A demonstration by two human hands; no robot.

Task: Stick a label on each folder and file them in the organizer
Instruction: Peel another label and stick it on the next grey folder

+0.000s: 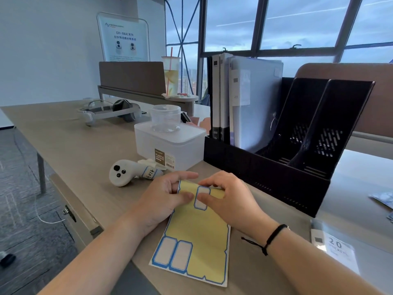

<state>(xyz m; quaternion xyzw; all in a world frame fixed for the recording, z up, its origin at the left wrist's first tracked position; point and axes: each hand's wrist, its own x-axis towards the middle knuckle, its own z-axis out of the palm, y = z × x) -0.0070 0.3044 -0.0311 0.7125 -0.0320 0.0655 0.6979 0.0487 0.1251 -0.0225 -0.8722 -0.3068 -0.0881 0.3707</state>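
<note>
A yellow label sheet with blue-bordered white labels lies at the desk's near edge. My left hand grips its upper left corner and bends it up. My right hand pinches one label near the sheet's top, thumb and fingers on its edges. Two labels stay at the sheet's lower left. A black file organizer stands behind, with several folders upright in its left slots and its right slots open. Another clear folder marked "20" lies flat at the right.
A white controller and a translucent plastic box topped by a clear cup sit left of the organizer. A headset and a drink cup are farther back. The desk edge runs along my left.
</note>
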